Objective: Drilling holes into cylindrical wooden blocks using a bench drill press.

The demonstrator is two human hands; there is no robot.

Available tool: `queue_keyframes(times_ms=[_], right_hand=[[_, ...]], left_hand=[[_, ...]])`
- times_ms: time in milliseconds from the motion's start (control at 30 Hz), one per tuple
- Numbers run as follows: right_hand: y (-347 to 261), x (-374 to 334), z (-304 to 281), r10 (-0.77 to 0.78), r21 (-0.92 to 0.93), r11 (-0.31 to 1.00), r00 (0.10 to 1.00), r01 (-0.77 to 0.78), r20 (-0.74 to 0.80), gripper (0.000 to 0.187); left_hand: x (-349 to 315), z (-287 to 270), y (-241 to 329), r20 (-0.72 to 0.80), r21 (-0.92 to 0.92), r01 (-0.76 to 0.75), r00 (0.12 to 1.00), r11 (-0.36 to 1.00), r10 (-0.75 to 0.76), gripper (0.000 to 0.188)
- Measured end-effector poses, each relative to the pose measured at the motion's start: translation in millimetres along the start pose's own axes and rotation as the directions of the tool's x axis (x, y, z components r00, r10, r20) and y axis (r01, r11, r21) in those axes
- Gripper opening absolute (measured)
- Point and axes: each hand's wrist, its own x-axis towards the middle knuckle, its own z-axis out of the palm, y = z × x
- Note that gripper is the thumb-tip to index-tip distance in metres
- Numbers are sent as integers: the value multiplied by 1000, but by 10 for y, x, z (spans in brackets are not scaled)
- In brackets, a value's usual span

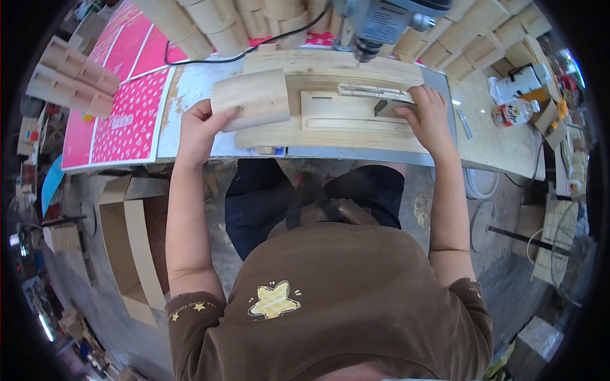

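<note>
My left hand (pixel 199 132) grips a pale, curved wooden piece (pixel 257 100) by its left end, with the thumb on top. The piece is held over the left part of a wooden jig (pixel 330 109) on the drill press table. At the jig's right side, my right hand (pixel 429 115) is closed round the end of a narrow light-coloured bar (pixel 368 89). A small dark plate (pixel 380 108) stands below that bar, near my right thumb. Above the jig hangs the drill press (pixel 381 25), its chuck and bit (pixel 363 52) pointing down, apart from the wood.
Stacks of similar wooden pieces (pixel 222 28) line the back left, with more wooden pieces (pixel 476 44) at the back right. A black cable (pixel 241 56) runs behind the jig. A plastic bottle (pixel 513 113) lies at the right. Below left, a cardboard box (pixel 136 247) stands on the floor.
</note>
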Motion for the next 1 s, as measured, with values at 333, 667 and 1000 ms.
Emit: queue_keyframes(times_ms=[333,667,1000], right_hand=[[-305,92,125,-137,100,985,990,140,-36,36],[-298,18,145,-117,65,991,993,119,-30,40],[-367,-30,116,-75,54,996,997,75,0,39]], left_hand=[[-138,374,142,-167,1,305,939,952,-300,39],[-327,-325,507,-310,519,-89,907,850,284,35],[-408,-1137,-121,-449,796,31,700,604,555,51]])
